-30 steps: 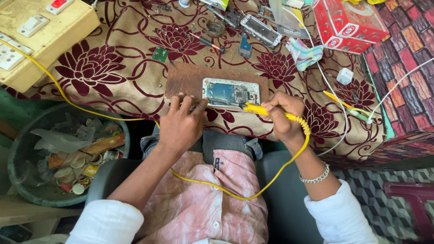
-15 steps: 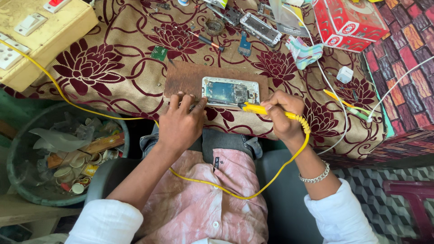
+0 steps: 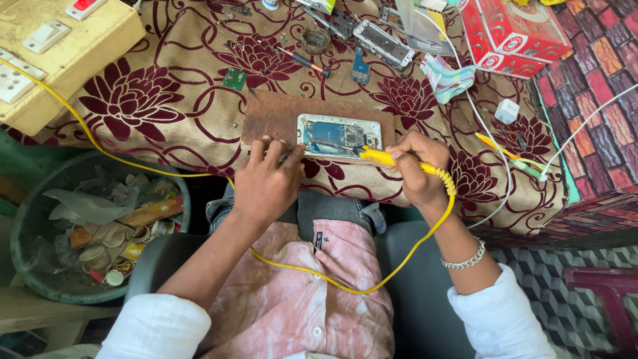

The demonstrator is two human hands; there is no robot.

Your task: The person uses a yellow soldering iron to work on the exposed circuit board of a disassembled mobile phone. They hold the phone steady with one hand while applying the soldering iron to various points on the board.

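Right hand (image 3: 417,166) closed around yellow soldering iron (image 3: 382,157), tip aimed left onto opened phone (image 3: 339,137). Left hand (image 3: 267,178) laid flat, fingers spread, fingertips pressed on board edge and phone's left end, likely to stop it sliding. Phone lay face-open on brown wooden board (image 3: 272,114) at near edge of desk (image 3: 166,80), long axis left-right. Yellow cord (image 3: 319,276) looped across lap. Red box (image 3: 508,30) far right; bin (image 3: 40,206) left.
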